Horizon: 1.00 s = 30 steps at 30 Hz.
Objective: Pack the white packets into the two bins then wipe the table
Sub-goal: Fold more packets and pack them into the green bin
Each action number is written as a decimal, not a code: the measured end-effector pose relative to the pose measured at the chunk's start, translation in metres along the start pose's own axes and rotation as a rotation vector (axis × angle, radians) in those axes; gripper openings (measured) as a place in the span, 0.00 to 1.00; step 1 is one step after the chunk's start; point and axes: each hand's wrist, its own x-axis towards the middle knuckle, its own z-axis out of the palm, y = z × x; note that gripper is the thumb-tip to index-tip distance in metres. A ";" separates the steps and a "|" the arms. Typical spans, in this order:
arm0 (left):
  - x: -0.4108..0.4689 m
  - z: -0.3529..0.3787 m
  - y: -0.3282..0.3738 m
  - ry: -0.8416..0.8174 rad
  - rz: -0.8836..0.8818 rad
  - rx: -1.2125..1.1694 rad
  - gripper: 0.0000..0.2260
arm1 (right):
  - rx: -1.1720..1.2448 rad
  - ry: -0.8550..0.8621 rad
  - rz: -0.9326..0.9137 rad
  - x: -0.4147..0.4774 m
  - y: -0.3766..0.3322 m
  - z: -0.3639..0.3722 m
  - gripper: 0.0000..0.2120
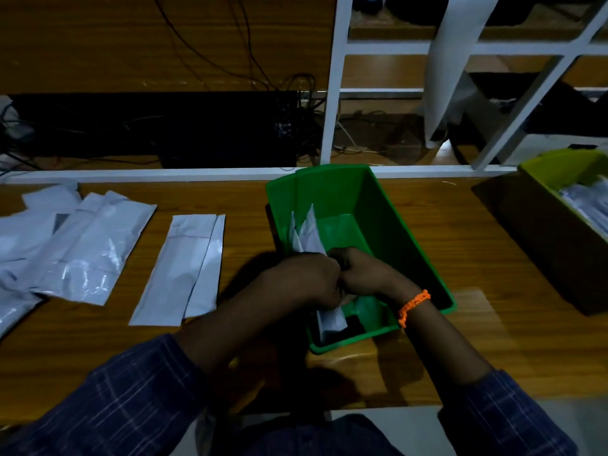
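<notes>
glossy smooth green plastic bin [388, 209] on a grained wooden table [460, 258]; shiny, crinkled white plastic packets [184, 268].

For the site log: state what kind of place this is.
Probably a workshop or office packing bench: flat white plastic packets spread on a brown wooden table, a green plastic bin holding more, tangled black cables behind.

We see the scene through one wide-angle camera worn on the person's head, facing forward and down. It sits close above the brown wooden table [460, 245], with the deep green plastic bin [388, 205] at centre and the white-framed wooden shelving [332, 93] far behind.
</notes>
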 end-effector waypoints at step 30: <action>-0.055 0.105 -0.222 0.871 -0.104 -0.601 0.11 | 0.049 1.054 -0.438 -0.017 -0.140 0.055 0.08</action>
